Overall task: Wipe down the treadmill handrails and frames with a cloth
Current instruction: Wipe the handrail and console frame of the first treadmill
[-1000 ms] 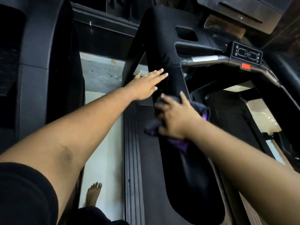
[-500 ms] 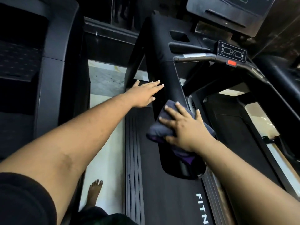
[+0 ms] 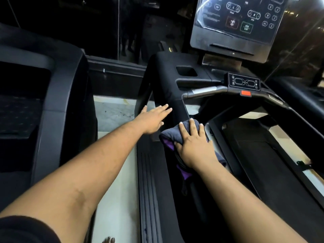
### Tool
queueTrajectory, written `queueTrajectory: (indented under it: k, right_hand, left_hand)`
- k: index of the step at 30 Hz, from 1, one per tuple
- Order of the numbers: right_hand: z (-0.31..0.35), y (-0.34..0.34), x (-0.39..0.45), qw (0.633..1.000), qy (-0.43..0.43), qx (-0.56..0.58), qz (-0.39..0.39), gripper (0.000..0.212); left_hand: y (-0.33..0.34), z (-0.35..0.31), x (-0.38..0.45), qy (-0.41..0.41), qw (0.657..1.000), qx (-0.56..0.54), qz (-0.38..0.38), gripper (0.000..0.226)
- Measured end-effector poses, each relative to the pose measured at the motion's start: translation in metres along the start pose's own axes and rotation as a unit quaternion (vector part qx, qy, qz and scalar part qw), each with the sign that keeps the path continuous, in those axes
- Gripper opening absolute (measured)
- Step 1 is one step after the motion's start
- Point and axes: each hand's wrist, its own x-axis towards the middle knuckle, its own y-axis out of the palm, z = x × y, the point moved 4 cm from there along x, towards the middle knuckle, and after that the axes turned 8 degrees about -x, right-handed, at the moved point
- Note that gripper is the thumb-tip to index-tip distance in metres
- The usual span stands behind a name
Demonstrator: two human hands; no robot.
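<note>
A black treadmill stands in front of me, its wide padded left handrail (image 3: 169, 95) sloping down toward me from the console. My right hand (image 3: 193, 146) presses a folded grey and purple cloth (image 3: 172, 135) flat on top of this handrail, fingers spread over it. My left hand (image 3: 152, 119) rests open, fingers straight, against the outer left side of the same handrail, just ahead of the cloth. The lower stretch of the handrail is hidden under my right forearm.
The console screen (image 3: 236, 20) rises at the top right, with a small control panel (image 3: 244, 83) and red stop button (image 3: 246, 93) on the front crossbar. The belt (image 3: 263, 155) lies to the right. Another black treadmill (image 3: 57, 106) stands at the left, across a pale floor strip (image 3: 114, 113).
My right hand has slid the cloth up the handrail toward the console. The view has tilted upward, bringing the console screen into sight. My left hand stays on the rail's side.
</note>
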Motion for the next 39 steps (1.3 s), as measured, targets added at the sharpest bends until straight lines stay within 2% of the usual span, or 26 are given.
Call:
queueTrajectory:
  k: [10,25,29,33,39]
  right_hand:
    - [0.018,-0.017,0.149,0.999,0.013,-0.026,-0.029,0.072]
    - [0.018,-0.036,0.254,0.999,0.021,-0.022,-0.031,0.076]
    - [0.013,-0.043,0.274,0.999,0.035,-0.029,-0.027,0.077]
    - [0.006,-0.052,0.302,0.994,0.104,-0.013,-0.027,0.078]
    - [0.007,-0.056,0.317,0.979,0.202,-0.026,0.005,0.08]
  left_hand:
    - [-0.041,0.068,0.121,0.049,0.999,-0.004,-0.019,0.069]
    - [-0.093,0.117,0.223,0.122,0.992,0.014,0.025,0.066]
    - [-0.101,0.119,0.256,0.177,0.983,0.006,0.037,0.069]
    - [-0.109,0.119,0.312,0.252,0.967,-0.004,0.047,0.076]
    - [-0.112,0.116,0.365,0.4,0.911,0.037,0.093,0.082]
